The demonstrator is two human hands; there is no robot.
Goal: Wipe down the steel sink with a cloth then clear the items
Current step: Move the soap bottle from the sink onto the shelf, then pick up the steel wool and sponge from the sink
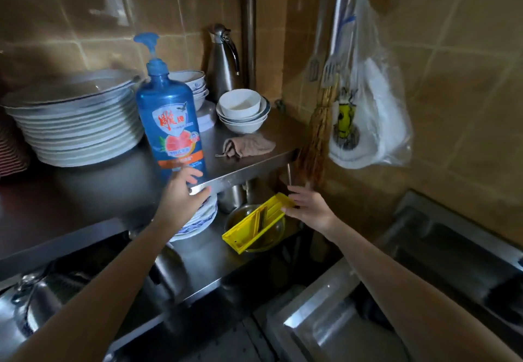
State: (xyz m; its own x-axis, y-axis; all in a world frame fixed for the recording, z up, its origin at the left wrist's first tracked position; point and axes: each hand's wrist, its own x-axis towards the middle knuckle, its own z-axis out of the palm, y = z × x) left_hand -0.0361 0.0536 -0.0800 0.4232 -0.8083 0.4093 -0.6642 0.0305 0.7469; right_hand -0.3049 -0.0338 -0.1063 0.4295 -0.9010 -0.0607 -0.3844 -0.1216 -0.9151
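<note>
Gleaming steel sink (325, 305) below yellow, ribbed slicer (256, 227)

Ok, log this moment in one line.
left hand: at blue dish-soap pump bottle base | right hand: grips yellow plastic slicer | brown cloth: on shelf

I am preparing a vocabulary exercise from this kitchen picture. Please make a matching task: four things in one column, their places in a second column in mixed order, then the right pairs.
Things:
1. soap bottle
2. slicer
3. cloth
4. plastic bag

Places:
A. hanging by the tiled wall
B. lying on the upper shelf, in front of the bowls
C. at the right hand, over a metal bowl
D. upright at the shelf edge, at the left hand

Pairs: 1-D, 2-C, 3-B, 4-A
</note>
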